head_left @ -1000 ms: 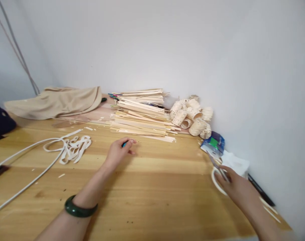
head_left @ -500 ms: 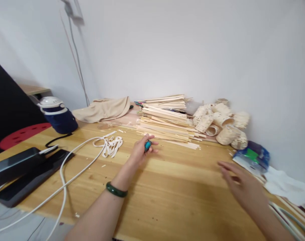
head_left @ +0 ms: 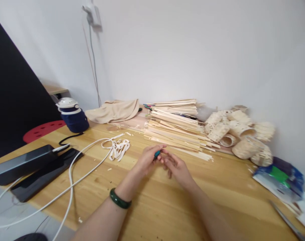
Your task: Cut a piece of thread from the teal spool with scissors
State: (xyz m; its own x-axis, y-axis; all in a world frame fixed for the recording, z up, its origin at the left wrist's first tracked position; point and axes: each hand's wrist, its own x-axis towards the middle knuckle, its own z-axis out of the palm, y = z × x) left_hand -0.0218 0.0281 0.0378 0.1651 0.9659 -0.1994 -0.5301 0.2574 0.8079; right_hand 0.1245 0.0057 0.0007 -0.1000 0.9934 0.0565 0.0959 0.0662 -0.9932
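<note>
The left hand [head_left: 148, 160] is closed, pinching a small teal object [head_left: 157, 154] in its fingers. The right hand [head_left: 178, 170], well apart at 3 o'clock half a second ago, has come across to meet it, fingers loosely curled; whether they touch the object or grip anything is hard to tell where the hands overlap. Both hands are mid-bench [head_left: 225, 190], with a stack of wood strips [head_left: 174, 129] at 12 o'clock and a tangled white strap [head_left: 116, 149] at 10 o'clock.
</note>
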